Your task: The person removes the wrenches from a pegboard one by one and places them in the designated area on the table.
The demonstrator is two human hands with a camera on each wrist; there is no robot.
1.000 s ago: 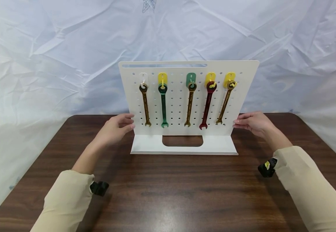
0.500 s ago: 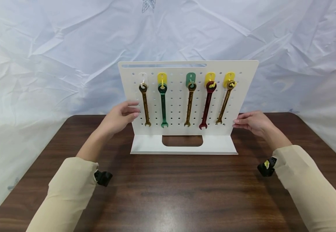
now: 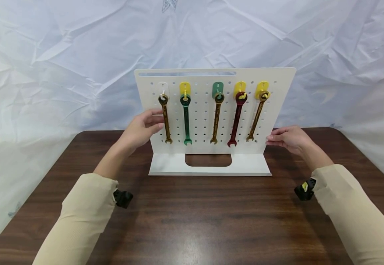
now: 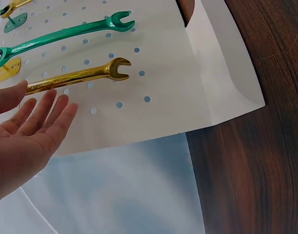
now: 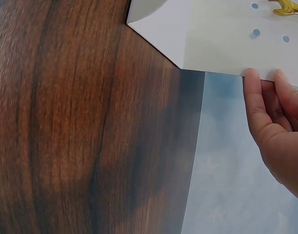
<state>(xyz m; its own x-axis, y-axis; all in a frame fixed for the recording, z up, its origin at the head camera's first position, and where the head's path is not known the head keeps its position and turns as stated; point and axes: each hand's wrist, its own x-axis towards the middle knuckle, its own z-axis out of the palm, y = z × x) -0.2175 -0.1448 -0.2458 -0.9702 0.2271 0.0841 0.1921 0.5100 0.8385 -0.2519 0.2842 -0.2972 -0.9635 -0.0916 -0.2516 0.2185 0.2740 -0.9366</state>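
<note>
A white pegboard stand [image 3: 198,121] holds several combination wrenches hung on hooks. My left hand [image 3: 138,129] is at the leftmost gold wrench [image 3: 166,121], its fingers loosely extended. In the left wrist view the thumb lies right at the shaft of this gold wrench [image 4: 76,78], and the fingertips are just beside it. My right hand [image 3: 289,139] holds the board's right edge low down, thumb at the front and a finger tucked behind. A green wrench [image 3: 186,121], a second gold wrench [image 3: 216,121], a red wrench [image 3: 237,119] and a third gold wrench [image 3: 257,117] hang further right.
Yellow, green and white hooks carry the wrenches; one is the green hook [image 3: 218,88]. The stand's base, with a cut-out, rests on a dark brown wooden table [image 3: 205,213]. A pale wrinkled cloth [image 3: 79,66] hangs behind.
My left hand has moved up and right from the board's left edge to the leftmost gold wrench. The right hand stays at the right edge.
</note>
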